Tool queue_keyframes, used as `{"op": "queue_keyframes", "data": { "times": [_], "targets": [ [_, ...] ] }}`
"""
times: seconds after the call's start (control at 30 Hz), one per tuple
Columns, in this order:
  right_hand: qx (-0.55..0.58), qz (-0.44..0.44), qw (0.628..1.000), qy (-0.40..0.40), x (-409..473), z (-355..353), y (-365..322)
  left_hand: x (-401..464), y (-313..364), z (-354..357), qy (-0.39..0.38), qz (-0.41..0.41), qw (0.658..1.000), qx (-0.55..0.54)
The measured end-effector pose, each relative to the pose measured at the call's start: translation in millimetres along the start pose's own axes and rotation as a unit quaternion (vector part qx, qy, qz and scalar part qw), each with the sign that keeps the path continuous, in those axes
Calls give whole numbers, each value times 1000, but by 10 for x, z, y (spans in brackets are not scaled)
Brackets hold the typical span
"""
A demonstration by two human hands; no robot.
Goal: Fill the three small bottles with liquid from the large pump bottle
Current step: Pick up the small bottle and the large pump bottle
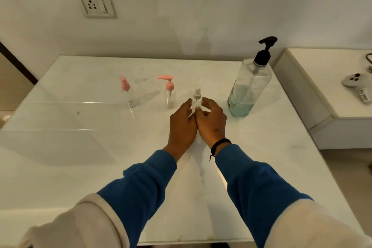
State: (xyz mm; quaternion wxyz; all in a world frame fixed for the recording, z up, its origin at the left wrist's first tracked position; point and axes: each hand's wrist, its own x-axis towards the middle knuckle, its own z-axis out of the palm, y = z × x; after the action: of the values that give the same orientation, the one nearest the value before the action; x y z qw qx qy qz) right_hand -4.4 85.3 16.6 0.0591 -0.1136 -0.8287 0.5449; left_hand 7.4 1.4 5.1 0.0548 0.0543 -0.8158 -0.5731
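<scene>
I see both hands meeting at the middle of the white table (80, 157). The left hand (182, 127) and right hand (211, 125) curl their fingers around a small clear bottle with a white spray cap (196, 96). Two pink-capped small bottles (128, 94) (169, 94) stand to its left; the large pump bottle (249, 86), partly full of blue liquid, stands to its right.

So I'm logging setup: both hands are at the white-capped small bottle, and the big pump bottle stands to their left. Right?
Not quite. In the head view, both hands, left hand and right hand, are at the white-capped small bottle, but the big pump bottle stands to their right.
</scene>
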Motion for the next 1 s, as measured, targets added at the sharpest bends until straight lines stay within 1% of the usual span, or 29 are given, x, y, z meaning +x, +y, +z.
{"op": "queue_keyframes", "data": {
  "times": [0.2,0.33,0.47,0.63,0.77,0.83,1.0],
  "targets": [
    [18,15,999,-40,-635,15,-37,-544,57,-349,34,-34,999,26],
    [16,29,997,-72,-1032,36,-85,-884,39,-620,37,-74,996,43],
    [12,38,995,-89,-1379,43,-125,-1221,38,-798,41,-89,994,54],
    [8,44,994,-100,-1619,96,-143,-1423,75,-911,56,-112,991,39],
    [9,61,992,-112,-1672,123,-84,-1456,32,-866,60,-134,989,30],
    [5,52,993,-108,-1731,99,-188,-1486,56,-930,65,-132,989,25],
    [-2,48,993,-106,-1668,65,-167,-1463,123,-896,58,-137,988,28]
  ]
}}
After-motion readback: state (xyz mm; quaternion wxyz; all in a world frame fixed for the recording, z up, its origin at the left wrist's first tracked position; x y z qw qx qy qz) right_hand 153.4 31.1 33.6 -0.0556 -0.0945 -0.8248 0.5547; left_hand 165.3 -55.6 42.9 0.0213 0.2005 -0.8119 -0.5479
